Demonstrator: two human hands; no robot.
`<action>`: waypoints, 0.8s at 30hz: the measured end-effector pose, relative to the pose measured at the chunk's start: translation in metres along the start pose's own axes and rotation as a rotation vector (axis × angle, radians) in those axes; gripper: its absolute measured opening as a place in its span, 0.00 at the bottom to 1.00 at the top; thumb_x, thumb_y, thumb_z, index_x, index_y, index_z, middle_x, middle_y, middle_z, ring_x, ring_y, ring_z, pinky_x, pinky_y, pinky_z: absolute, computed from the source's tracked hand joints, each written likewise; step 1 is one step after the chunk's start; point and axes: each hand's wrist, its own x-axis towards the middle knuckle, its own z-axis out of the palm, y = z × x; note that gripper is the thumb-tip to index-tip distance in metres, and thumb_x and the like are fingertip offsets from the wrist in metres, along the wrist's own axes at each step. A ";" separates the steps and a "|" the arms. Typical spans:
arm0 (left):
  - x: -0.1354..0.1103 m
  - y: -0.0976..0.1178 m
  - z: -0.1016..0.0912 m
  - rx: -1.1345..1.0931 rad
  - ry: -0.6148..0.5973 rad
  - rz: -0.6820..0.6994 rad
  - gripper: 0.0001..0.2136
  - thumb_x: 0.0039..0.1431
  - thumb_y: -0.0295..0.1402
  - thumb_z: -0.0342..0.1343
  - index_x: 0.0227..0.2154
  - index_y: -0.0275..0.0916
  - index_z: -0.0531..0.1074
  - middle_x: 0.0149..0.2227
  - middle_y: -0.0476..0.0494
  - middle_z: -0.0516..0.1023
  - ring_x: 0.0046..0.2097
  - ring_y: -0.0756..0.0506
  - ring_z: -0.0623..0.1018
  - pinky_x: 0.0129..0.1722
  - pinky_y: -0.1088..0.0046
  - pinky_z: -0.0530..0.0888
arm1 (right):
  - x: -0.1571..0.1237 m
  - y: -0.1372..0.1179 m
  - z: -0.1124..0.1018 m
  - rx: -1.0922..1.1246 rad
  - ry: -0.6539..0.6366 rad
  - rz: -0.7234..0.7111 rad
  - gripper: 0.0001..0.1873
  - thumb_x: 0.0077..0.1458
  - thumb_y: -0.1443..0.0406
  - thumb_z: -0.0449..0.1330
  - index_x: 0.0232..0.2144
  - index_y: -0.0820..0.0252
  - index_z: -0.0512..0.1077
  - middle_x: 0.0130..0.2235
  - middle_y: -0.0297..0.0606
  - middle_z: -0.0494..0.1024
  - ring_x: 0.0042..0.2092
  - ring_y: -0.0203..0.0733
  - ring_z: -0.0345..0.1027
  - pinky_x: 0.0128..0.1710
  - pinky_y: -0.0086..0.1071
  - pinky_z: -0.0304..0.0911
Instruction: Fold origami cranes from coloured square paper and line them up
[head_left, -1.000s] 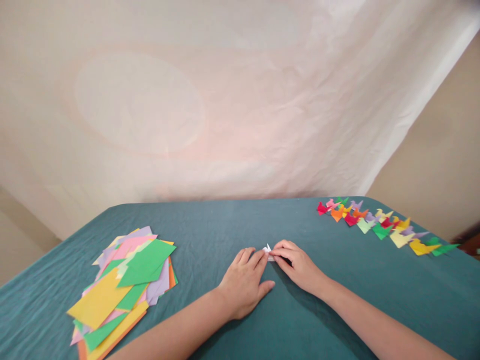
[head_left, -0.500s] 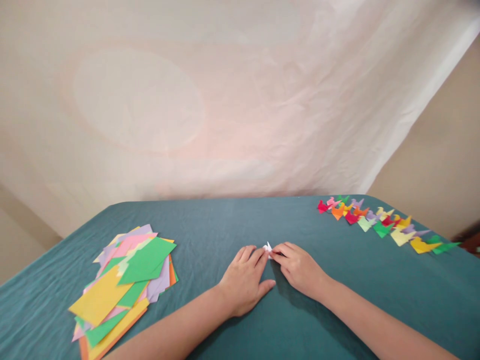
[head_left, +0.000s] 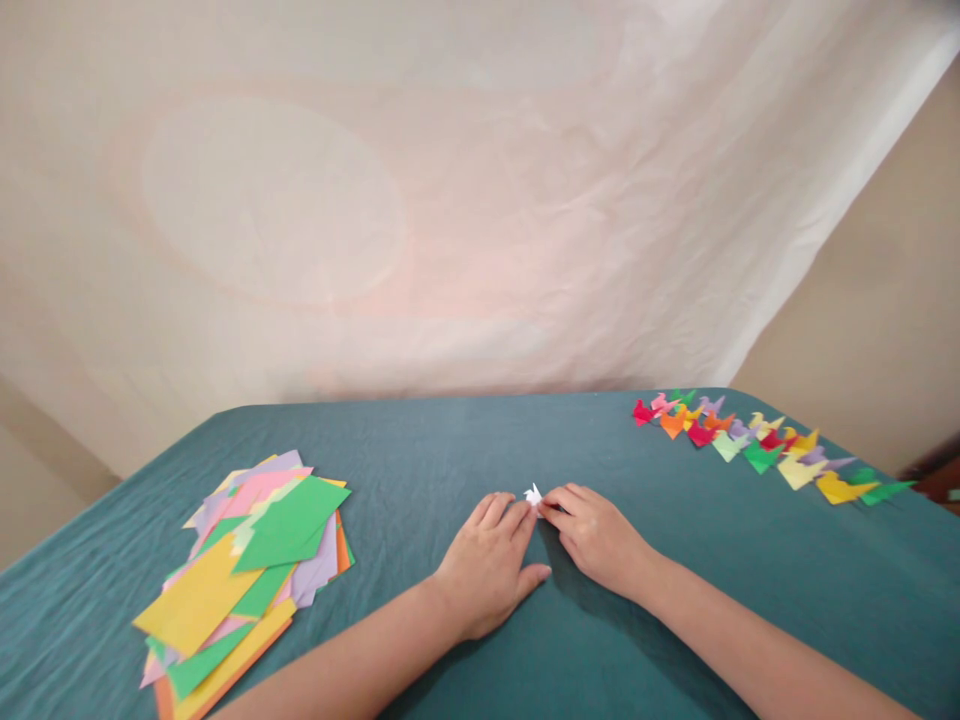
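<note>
A tiny folded white paper piece [head_left: 533, 495] lies on the teal tablecloth [head_left: 420, 450] near the middle of the table. My left hand [head_left: 487, 565] rests palm down with its fingers stretched flat, their tips pressing the piece's near left side. My right hand [head_left: 596, 535] comes in from the right with fingers curled, pinching the piece's right edge between thumb and fingertips. Most of the paper is hidden under the fingertips.
A loose stack of coloured paper squares [head_left: 247, 560] in green, yellow, pink, lilac and orange lies at the left. A row of several small folded paper figures [head_left: 757, 445] runs along the table's far right edge. A cream cloth backdrop [head_left: 420, 200] hangs behind the table.
Both hands stay on the white piece with almost no movement. A little more of the folded tip shows between the fingertips now.
</note>
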 end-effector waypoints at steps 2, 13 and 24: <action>0.000 0.000 -0.001 0.001 0.001 0.000 0.26 0.61 0.47 0.41 0.56 0.35 0.56 0.55 0.39 0.63 0.56 0.38 0.60 0.57 0.60 0.53 | 0.000 0.000 -0.001 -0.013 -0.009 -0.001 0.16 0.54 0.75 0.50 0.43 0.62 0.71 0.40 0.44 0.71 0.42 0.45 0.62 0.42 0.39 0.62; 0.001 -0.001 0.000 0.059 0.007 0.024 0.26 0.61 0.48 0.40 0.55 0.35 0.57 0.53 0.39 0.64 0.55 0.40 0.61 0.57 0.60 0.53 | 0.000 -0.001 -0.002 -0.072 0.004 -0.014 0.15 0.54 0.75 0.50 0.42 0.64 0.71 0.39 0.44 0.72 0.41 0.43 0.63 0.42 0.37 0.63; 0.002 -0.001 0.000 0.090 0.005 0.030 0.26 0.61 0.49 0.40 0.54 0.34 0.59 0.53 0.39 0.65 0.55 0.39 0.62 0.57 0.60 0.53 | -0.004 0.001 -0.005 -0.091 0.011 -0.053 0.13 0.59 0.70 0.50 0.42 0.61 0.72 0.41 0.42 0.75 0.42 0.41 0.66 0.43 0.34 0.63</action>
